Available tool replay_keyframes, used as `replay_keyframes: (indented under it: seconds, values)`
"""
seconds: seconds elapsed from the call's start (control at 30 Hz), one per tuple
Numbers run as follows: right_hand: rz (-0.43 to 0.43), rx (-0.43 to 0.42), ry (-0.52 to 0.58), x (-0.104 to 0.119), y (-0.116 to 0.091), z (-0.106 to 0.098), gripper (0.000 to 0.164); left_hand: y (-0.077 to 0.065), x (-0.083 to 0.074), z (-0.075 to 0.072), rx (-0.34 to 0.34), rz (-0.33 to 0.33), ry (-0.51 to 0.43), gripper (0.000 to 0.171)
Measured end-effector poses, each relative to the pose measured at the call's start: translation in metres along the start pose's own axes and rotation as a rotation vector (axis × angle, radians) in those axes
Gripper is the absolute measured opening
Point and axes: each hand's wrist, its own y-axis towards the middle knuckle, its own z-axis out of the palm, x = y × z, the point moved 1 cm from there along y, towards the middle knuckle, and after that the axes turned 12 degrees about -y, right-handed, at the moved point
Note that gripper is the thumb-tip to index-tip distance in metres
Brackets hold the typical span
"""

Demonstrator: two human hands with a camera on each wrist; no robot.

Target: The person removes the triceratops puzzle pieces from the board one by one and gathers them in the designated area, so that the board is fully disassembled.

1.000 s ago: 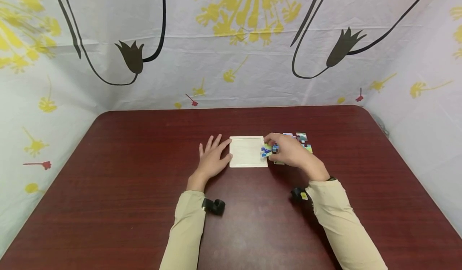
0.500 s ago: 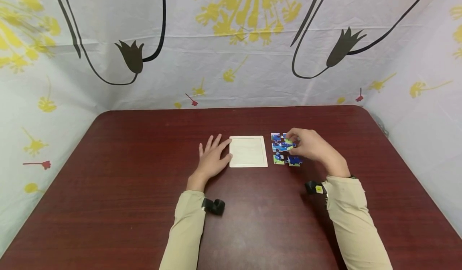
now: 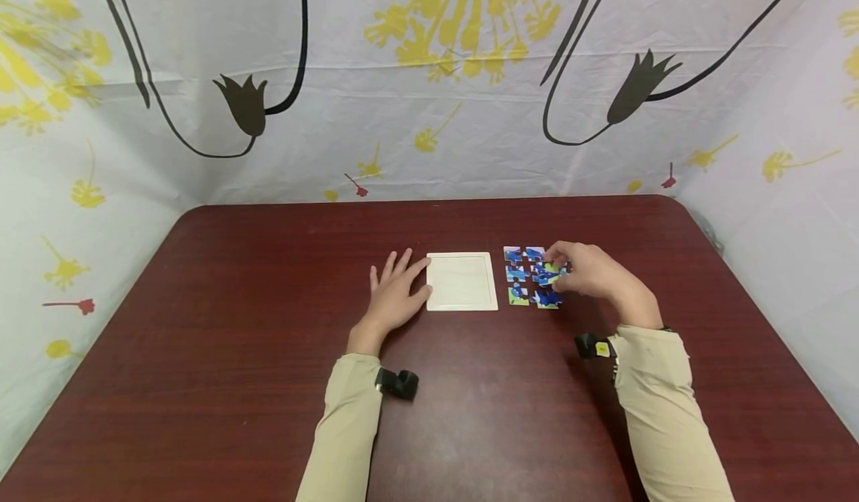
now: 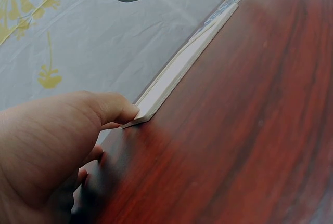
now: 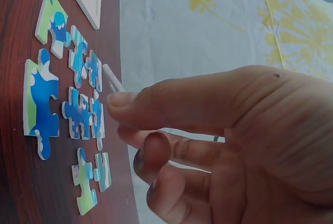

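Note:
My right hand pinches a jigsaw piece between thumb and fingers. In the right wrist view that piece shows nearly edge-on, above the other pieces. Blue and green jigsaw pieces lie loosely spaced on the table below; the hand covers some of them in the head view. My left hand rests at the left edge of a pale, square puzzle tray, fingers spread. In the left wrist view the left thumb touches the tray's corner. No piece lies in the tray.
The dark red wooden table carries the tray and the pieces, with the pieces to the right of the tray. A patterned white cloth hangs behind the table and along its sides.
My right hand has moved right, from the tray's right edge to over the pieces, still holding a jigsaw piece. More pieces now show beside the tray. The left hand stays put.

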Motion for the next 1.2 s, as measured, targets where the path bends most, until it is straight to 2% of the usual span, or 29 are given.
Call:
replay_keyframes:
  seconds: [0.23, 1.0, 1.2]
  values:
    - [0.013, 0.057, 0.016, -0.0036, 0.0008, 0.0024, 0.043, 0.0008, 0.0001, 0.0011, -0.003, 0.005, 0.008, 0.052]
    - [0.044, 0.064, 0.034, -0.0058, 0.0013, 0.0051, 0.038, 0.0004, 0.0008, 0.0015, -0.009, 0.004, 0.001, 0.052]
    - [0.051, 0.025, -0.059, -0.0076, 0.0006, 0.0035, 0.037, 0.0002, 0.0015, 0.0016, -0.010, 0.003, 0.008, 0.052]
